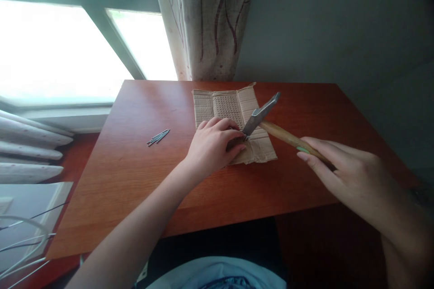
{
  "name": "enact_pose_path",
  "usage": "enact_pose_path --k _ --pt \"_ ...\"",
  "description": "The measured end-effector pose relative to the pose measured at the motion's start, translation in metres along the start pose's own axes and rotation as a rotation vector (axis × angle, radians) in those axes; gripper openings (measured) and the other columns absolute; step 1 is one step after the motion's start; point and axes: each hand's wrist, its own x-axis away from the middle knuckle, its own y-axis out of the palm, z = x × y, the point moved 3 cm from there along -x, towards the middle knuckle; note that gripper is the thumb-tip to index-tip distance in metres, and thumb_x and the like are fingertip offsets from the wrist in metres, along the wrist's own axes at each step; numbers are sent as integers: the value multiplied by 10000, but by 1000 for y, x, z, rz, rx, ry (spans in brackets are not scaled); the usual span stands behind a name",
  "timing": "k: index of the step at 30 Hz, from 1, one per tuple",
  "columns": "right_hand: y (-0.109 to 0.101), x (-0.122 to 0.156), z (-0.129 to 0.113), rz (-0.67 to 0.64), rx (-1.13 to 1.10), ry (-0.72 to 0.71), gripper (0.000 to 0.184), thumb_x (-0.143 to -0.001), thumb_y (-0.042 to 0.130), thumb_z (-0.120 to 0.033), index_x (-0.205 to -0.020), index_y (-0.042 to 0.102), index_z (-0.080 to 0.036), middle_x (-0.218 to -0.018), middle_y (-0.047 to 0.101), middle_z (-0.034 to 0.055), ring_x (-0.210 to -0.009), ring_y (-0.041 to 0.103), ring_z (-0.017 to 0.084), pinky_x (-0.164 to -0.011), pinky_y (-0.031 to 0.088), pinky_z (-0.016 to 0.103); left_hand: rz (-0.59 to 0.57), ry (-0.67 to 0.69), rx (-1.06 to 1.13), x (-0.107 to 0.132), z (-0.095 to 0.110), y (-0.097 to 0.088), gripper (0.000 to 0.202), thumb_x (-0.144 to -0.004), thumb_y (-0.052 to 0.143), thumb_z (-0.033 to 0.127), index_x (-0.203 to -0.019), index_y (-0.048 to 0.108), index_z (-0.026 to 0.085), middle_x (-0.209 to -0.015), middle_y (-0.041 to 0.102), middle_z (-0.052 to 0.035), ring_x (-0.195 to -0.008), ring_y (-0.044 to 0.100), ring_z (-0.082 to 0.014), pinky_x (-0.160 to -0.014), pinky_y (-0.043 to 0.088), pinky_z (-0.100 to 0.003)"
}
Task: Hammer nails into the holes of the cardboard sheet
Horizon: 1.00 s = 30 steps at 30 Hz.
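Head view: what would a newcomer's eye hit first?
Probably the hammer, its wooden handle in the right hand and its metal head right by the fingertips of the left hand, over the creased cardboard. Next, the glaring window at upper left. Then the small bunch of thin metal nails lying on the reddish-brown table, left of the cardboard.

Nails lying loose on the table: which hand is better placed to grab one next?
Probably the left hand: it is clearly nearer the nails. The right hand is farther off, on the other side, and grips the hammer.
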Motion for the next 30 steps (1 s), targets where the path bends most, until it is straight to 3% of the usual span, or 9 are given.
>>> enact_pose_path --k 4,9,30 --pt "-1 1 -2 37 19 -13 188 -1000 597 -252 -1165 658 -187 -1057 790 88 -824 776 257 -651 572 360 2 -4 1 0 -1 -1 255 -959 629 446 -1104 765 286 -1216 716 -24 -1101 609 -260 -888 452 -421" --pt "2 4 -2 -40 50 2 219 -1009 580 -266 -1208 647 -203 -1124 779 83 -774 764 240 -578 526 351 -1 -7 6 0 0 -2 228 -953 637 440 -1036 772 277 -1217 717 -18 -1095 610 -254 -895 454 -415" --pt "0 5 -4 -65 26 44 276 -997 572 -275 -1247 672 -215 -1122 777 81 -795 760 270 -641 559 394 -12 -11 28 0 -1 -1 227 -949 644 429 -1063 769 279 -1225 708 -33 -1115 600 -261 -934 455 -413"
